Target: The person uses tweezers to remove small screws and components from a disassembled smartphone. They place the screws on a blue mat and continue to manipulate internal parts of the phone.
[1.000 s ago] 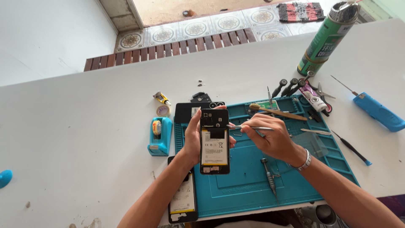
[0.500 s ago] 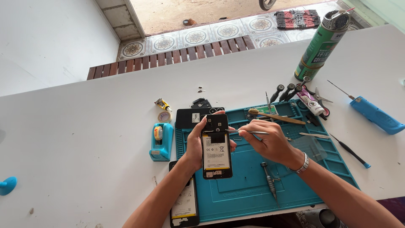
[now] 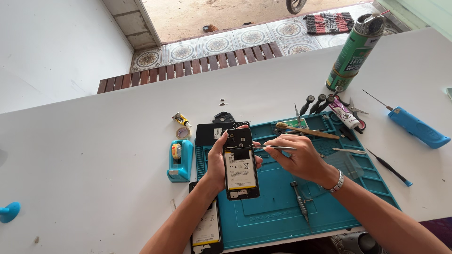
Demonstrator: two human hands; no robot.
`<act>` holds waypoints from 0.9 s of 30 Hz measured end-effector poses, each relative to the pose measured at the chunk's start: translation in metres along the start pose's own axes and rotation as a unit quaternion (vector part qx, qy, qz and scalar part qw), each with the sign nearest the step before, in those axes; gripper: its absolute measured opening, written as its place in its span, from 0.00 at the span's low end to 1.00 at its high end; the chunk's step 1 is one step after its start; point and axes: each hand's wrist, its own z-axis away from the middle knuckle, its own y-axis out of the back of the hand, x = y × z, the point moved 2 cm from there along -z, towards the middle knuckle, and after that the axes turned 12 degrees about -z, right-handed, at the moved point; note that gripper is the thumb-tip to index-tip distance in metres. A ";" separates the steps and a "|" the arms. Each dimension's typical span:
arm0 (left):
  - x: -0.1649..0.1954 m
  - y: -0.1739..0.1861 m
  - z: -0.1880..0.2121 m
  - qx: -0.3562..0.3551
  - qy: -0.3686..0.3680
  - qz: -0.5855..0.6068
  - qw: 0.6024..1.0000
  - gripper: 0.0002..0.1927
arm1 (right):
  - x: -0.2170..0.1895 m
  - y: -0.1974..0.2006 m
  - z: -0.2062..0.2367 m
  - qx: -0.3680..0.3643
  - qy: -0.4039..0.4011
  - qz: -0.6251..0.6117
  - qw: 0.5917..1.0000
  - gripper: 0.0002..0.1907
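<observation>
Black opened phone (image 3: pixel 241 162) stands lengthwise, camera end pointing away.

I'm looking at a phone repair bench: a white tabletop (image 3: pixel 94 155) carries a teal repair mat (image 3: pixel 282 211), screwdrivers (image 3: pixel 316 103), a spray can (image 3: pixel 354 51) and opened phones (image 3: pixel 241 164).

Bright, even daylight; sharp focus throughout.
Soft short shadows lie beside tools on the white flat worktop (image 3: pixel 94 188); wide-angle lens bends its far edge; no glare.
</observation>
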 end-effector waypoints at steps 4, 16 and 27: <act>-0.001 0.002 -0.001 -0.001 0.003 0.002 1.000 0.36 | 0.000 0.000 0.001 0.007 -0.003 -0.005 1.000 0.09; 0.028 0.028 -0.004 0.130 -0.112 0.084 0.982 0.34 | 0.020 0.007 -0.001 -0.080 -0.180 0.020 0.980 0.17; 0.026 0.025 -0.005 0.131 -0.105 0.039 0.985 0.35 | -0.001 -0.002 -0.007 -0.162 -0.092 -0.045 0.982 0.12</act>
